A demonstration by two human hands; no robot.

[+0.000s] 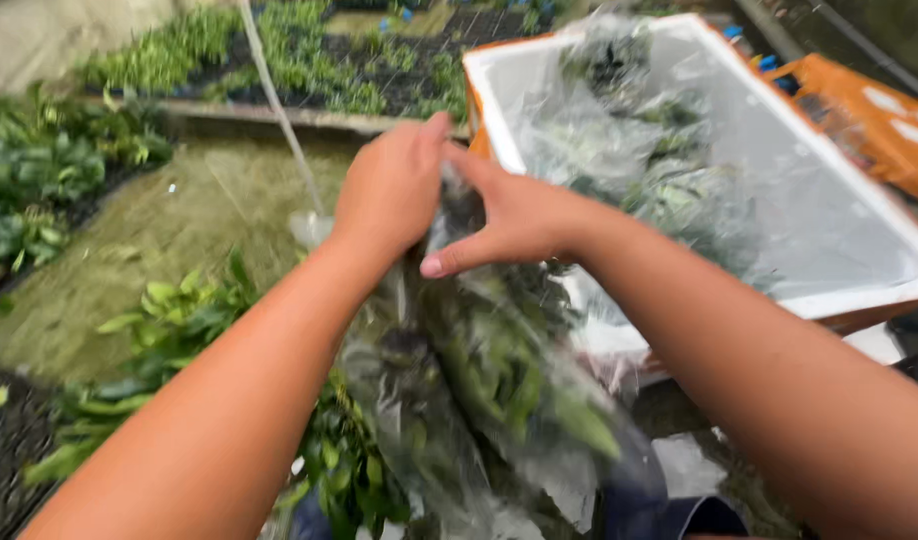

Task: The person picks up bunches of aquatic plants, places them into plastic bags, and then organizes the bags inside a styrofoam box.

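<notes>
Plastic bag point(479, 390): clear, stuffed with green leaves, held upright between my forearms so nothing spilled.
Left hand point(389, 190): closed around its gathered top.
Right hand point(519, 225): pinched the same neck, thumb underneath.
Box point(879, 290): white-lined, just beyond, holding similar bags.

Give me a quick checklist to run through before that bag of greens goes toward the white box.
1. Both hands on the bag: ok; left hand and right hand grip the top of the clear plastic bag.
2. Bag mouth closed: cannot tell, blurred.
3. Greens inside bag: ok.
4. White foam box open: ok.
5. Room in box: cannot tell; bagged greens already lie there.
6. Path to box: ok, nothing between.
</notes>
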